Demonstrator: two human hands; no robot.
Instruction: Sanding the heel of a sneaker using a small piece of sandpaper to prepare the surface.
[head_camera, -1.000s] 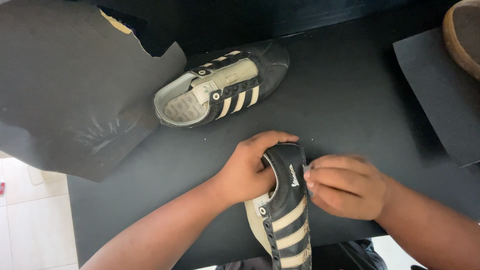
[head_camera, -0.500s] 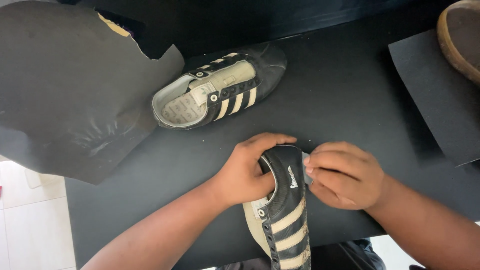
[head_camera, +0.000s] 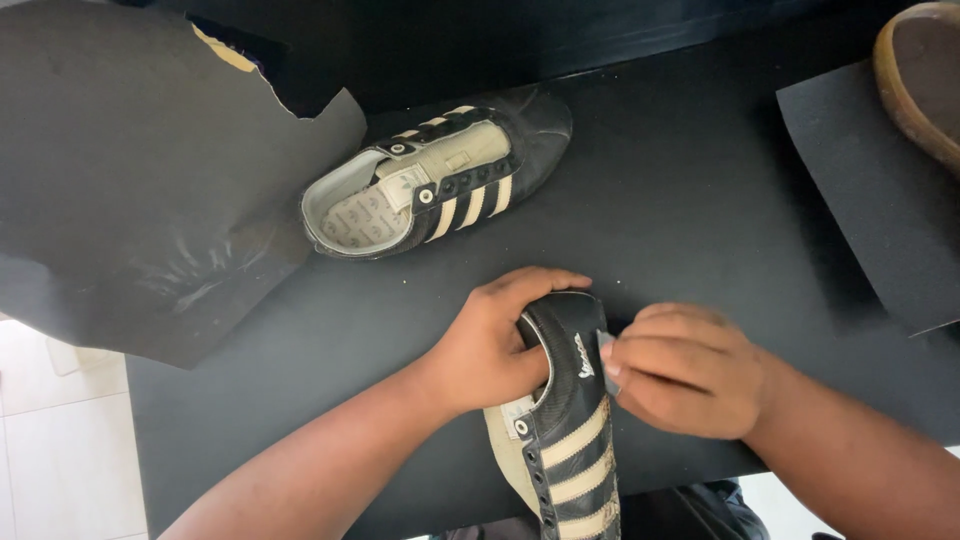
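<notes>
Gripping the heel end of a black sneaker (head_camera: 565, 420) with cream stripes, the left hand (head_camera: 495, 345) has its fingers curled over the heel collar and its thumb down inside the opening. The right hand (head_camera: 685, 370) is closed narrowly against the outer side of the same heel, its fingertips pinching a small grey piece (head_camera: 606, 352) pressed to the leather; what that piece is cannot be made out. The held sneaker sits between the two hands, heel pointing away from the person, toe running down past the bottom edge of the view so its front is cut off.

Two matching sneakers show in all. The second sneaker (head_camera: 440, 180) lies on its own farther up the black tabletop (head_camera: 680, 200), well apart from both hands, resting flat with its pale insole showing and no laces in its eyelets.

Two dark sheets lie on the table. One large dark sheet (head_camera: 130, 180), torn along its upper right edge, covers the left part and hangs past the table's edge. One smaller dark sheet (head_camera: 870, 190) lies at the right. Over its top corner sits a brown rounded object (head_camera: 925, 80), mostly out of frame and hard to identify. Pale floor tiles (head_camera: 60, 450) show at lower left.
</notes>
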